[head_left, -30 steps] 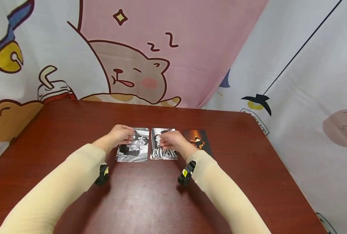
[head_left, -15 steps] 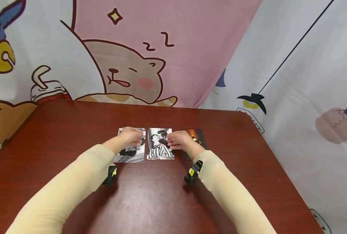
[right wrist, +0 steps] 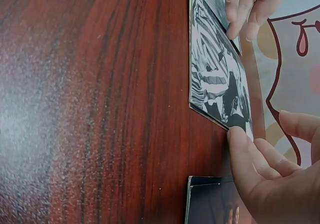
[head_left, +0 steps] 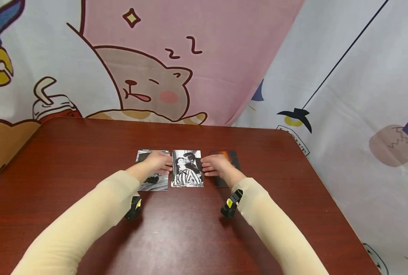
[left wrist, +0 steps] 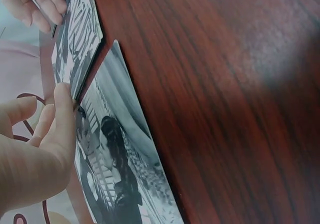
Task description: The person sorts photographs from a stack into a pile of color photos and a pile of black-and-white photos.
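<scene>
Three piles of photo cards lie in a row on the table. In the middle is a black-and-white photo card (head_left: 187,172) of a couple, a striped top showing; its edge looks like a small stack (right wrist: 215,74). My left hand (head_left: 158,162) reaches over the left black-and-white photo card (left wrist: 117,159), fingertips at the middle stack's left edge. From the other side my right hand (head_left: 218,166) touches the right edge with extended fingers (right wrist: 240,151). Part of a dark photo card (head_left: 233,157) with an orange glow shows beneath the right hand.
The red-brown wooden table (head_left: 176,236) extends around the cards. Behind it hangs a cartoon-printed curtain (head_left: 224,57) with a sleeping bear. Black wrist cameras (head_left: 134,208) sit below both cream sleeves (head_left: 83,217).
Both hands have moved off the tops of the left and middle cards to the middle stack's two sides, uncovering its picture. The head view has shifted slightly to the right.
</scene>
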`<move>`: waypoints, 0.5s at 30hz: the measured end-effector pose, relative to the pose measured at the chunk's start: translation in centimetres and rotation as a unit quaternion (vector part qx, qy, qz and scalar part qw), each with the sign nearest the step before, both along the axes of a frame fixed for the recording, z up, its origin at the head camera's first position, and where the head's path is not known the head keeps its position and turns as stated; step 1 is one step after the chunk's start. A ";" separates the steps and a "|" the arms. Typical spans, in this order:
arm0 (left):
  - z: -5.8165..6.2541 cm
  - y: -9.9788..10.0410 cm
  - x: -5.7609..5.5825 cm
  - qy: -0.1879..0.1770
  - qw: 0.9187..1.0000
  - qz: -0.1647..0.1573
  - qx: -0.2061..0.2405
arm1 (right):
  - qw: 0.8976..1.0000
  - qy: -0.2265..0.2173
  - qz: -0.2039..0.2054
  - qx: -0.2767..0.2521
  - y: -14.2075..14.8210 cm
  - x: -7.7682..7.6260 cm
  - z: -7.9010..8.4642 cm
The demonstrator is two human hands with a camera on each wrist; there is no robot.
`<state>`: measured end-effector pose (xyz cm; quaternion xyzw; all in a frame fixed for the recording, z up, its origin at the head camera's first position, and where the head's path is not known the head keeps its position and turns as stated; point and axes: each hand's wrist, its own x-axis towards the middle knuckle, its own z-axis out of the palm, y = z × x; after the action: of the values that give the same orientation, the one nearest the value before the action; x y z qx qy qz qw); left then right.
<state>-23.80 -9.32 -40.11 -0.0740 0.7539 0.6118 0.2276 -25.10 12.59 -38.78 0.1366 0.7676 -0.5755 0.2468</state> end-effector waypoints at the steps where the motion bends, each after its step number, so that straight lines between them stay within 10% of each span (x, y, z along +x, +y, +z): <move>1: 0.4 0.2 0.3 0.003 1.000 -0.004 -0.004 | 1.000 -0.002 0.000 0.001 0.0 0.0 0.0; 15: 1.3 0.7 0.7 -0.009 1.000 -0.004 -0.011 | 1.000 -0.001 0.003 0.005 0.0 0.1 0.1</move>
<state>-23.09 -8.65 -38.85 -0.0785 0.7588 0.6020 0.2361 -25.02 12.63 -38.72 0.1359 0.7704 -0.5712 0.2485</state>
